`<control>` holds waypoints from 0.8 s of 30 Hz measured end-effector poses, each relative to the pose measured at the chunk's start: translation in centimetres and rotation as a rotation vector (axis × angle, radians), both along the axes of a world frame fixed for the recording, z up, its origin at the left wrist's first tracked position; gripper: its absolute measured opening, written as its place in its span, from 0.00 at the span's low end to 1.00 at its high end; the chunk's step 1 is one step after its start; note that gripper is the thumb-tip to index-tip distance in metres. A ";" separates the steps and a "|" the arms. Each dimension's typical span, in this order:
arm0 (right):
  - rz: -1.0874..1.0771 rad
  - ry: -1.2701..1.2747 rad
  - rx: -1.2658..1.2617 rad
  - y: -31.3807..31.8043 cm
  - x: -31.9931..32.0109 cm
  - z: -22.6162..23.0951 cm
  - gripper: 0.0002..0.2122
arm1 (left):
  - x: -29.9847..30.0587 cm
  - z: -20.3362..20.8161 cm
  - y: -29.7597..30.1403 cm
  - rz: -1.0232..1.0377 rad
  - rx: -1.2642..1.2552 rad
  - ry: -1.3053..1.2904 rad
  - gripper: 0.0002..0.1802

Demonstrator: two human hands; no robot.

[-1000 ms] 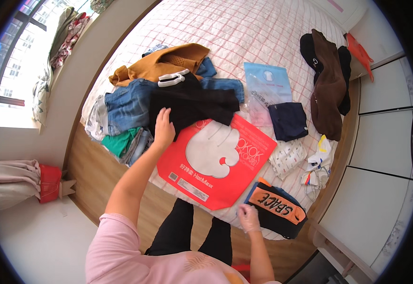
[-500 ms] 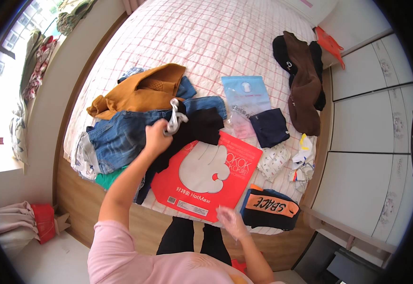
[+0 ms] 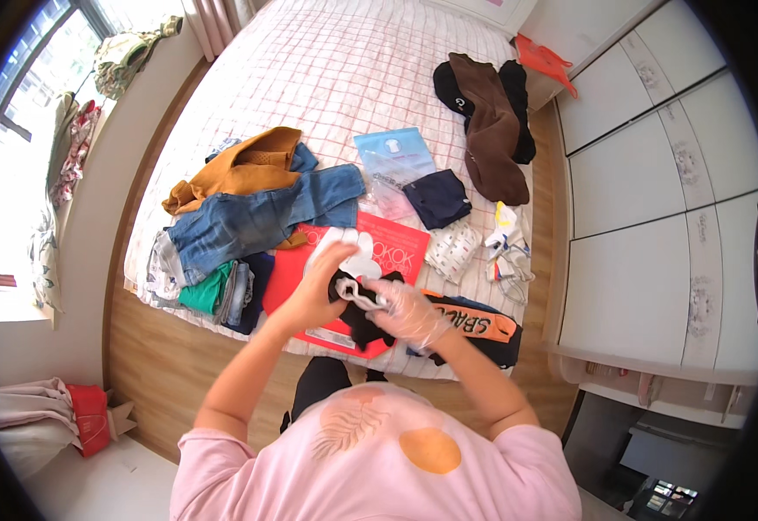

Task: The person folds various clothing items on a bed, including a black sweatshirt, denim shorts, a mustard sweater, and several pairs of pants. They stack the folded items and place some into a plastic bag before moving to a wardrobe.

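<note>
Both my hands hold a black garment (image 3: pixel 365 328) with a white band or collar, bunched up above a flat red package (image 3: pixel 396 247) printed with a white hand shape. My bare left hand (image 3: pixel 316 286) grips its left side, next to the white band. On the other side, my right hand (image 3: pixel 415 314), in a clear plastic glove, has its fingers closed at the band's edge. The garment's exact kind does not show. Blue jeans (image 3: pixel 244 224) lie left of the package, a mustard garment (image 3: pixel 248 169) behind them. A folded dark navy garment (image 3: pixel 437 199) rests beyond the package.
On the bed (image 3: pixel 309 78) are a blue clear-fronted pouch (image 3: pixel 394 149), a white patterned cloth (image 3: pixel 454 252), white socks (image 3: pixel 507 243), brown trousers (image 3: pixel 492 130) and a folded black-and-orange garment (image 3: pixel 483 326). Folded green cloth (image 3: pixel 209 291) lies front left. White cabinets (image 3: pixel 657 286) stand right.
My left hand has brought the black garment off the jeans, toward me and over the red package. My right hand has moved up and taken hold of it. The view has shifted.
</note>
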State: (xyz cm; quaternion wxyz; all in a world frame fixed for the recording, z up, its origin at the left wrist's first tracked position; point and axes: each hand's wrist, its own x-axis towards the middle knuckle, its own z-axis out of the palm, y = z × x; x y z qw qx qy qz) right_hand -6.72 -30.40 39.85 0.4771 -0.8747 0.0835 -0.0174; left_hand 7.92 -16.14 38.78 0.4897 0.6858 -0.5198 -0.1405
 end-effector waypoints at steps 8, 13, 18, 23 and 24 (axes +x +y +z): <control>0.026 0.360 0.748 -5.0 -5.9 11.9 0.17 | -5.0 7.5 -1.8 -0.243 0.023 0.485 0.14; -0.081 0.155 0.353 -7.7 -7.5 15.2 0.13 | -5.8 12.4 -3.5 -0.412 -0.208 0.196 0.13; -0.017 0.123 0.175 -6.2 -6.3 22.2 0.13 | -5.5 16.4 -5.4 -0.449 -0.059 0.169 0.13; 0.215 0.294 0.153 -7.1 -6.5 27.1 0.22 | -6.3 19.9 -6.7 -0.219 -0.235 0.164 0.10; 0.195 0.320 -0.149 -7.0 -6.0 27.7 0.22 | -6.6 21.1 -7.3 -0.149 -0.302 0.117 0.10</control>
